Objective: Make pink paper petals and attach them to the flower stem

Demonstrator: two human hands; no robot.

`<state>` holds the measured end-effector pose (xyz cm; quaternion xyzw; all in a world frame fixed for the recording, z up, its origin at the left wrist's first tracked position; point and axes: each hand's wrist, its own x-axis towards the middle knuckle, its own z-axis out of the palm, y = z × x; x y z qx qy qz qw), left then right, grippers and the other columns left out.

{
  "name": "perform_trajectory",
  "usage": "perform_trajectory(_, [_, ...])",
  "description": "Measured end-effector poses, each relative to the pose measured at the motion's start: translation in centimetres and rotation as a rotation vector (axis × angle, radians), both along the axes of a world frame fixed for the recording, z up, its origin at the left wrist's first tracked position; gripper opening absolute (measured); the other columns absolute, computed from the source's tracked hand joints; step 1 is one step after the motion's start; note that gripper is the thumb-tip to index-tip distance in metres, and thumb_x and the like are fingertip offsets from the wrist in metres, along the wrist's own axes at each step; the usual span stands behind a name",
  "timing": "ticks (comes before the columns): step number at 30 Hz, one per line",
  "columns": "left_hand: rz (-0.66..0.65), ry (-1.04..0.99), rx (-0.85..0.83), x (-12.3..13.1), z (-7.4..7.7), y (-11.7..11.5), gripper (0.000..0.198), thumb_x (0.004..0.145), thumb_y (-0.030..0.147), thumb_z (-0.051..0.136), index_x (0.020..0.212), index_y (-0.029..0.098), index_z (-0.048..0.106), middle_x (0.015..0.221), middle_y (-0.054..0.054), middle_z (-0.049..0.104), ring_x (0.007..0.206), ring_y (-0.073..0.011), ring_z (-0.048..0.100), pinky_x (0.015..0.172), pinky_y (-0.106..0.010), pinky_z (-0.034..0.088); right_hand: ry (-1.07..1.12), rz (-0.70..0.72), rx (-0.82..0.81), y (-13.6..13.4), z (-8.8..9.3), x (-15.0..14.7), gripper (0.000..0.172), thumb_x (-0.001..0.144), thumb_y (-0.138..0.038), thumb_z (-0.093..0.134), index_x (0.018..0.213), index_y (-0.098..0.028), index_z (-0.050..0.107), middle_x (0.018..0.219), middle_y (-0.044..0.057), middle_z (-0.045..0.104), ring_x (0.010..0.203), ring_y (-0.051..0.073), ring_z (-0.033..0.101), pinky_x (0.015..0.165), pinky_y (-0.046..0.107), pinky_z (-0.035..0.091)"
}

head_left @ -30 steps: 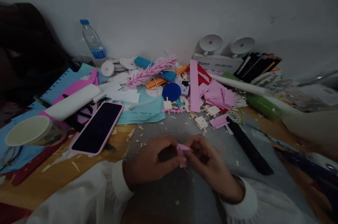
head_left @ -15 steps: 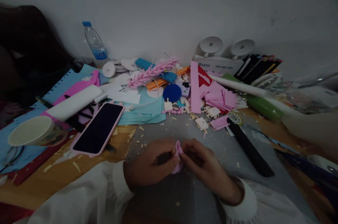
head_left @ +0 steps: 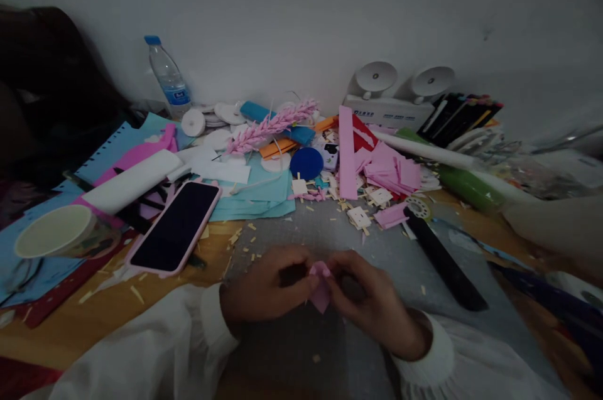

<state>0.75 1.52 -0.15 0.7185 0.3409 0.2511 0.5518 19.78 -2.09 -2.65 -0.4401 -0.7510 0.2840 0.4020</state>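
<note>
At the lower center of the frame, a paper piece (head_left: 321,297) sits between the left hand (head_left: 271,284) and the right hand (head_left: 374,299), above a cutting mat (head_left: 396,268) on the table (head_left: 56,340). Left of the mat lies a smartphone (head_left: 176,227), with a paper cup (head_left: 56,233) farther left. Behind them, upper left, is a water bottle (head_left: 168,80). Behind the mat, a paper strip (head_left: 347,158) lies between a braided garland (head_left: 273,127) and a paper pile (head_left: 398,172). Upper right, marker pens (head_left: 464,120) are right of a box (head_left: 386,114).

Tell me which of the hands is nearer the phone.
Left. The left hand is right of the phone; the right hand is farther right, beyond the left hand.
</note>
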Motion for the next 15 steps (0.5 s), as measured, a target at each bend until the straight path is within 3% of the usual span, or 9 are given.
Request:
perform_trajectory(3, [-0.024,0.049,0.158,0.1,-0.1,0.1,0.014,0.085,0.026,0.053,0.08,0.014,0.06,0.073,-0.002,0.058,0.067,-0.0138,0.052,0.061,-0.024,0.04,-0.021,0.002,0.007,0.1,0.1,-0.1,0.014,0.082,-0.011,0.057,0.09,-0.023,0.055,0.071,-0.003,0.061,0.06,0.011,0.059,0.056,0.019,0.047])
perform_trajectory(6, [-0.054,0.034,0.199,0.1,-0.2,0.3,0.02,0.089,0.026,0.051,0.085,0.013,0.064,0.078,-0.005,0.063,0.07,-0.0143,0.056,0.065,-0.025,0.042,-0.015,0.019,-0.019,0.2,0.4,-0.2,0.015,0.08,-0.01,0.057,0.089,-0.022,0.056,0.069,-0.003,0.06,0.058,0.01,0.058,0.053,0.018,0.046])
perform_trajectory(15, [-0.018,0.041,0.3,0.0,0.0,-0.1,0.023,0.09,0.019,0.049,0.071,0.013,0.062,0.067,0.0,0.057,0.064,-0.0114,0.054,0.063,-0.022,0.04,0.194,0.054,-0.242,0.1,1.3,-0.3,0.009,0.083,-0.014,0.057,0.088,-0.021,0.057,0.072,-0.002,0.063,0.061,0.01,0.061,0.056,0.017,0.049])
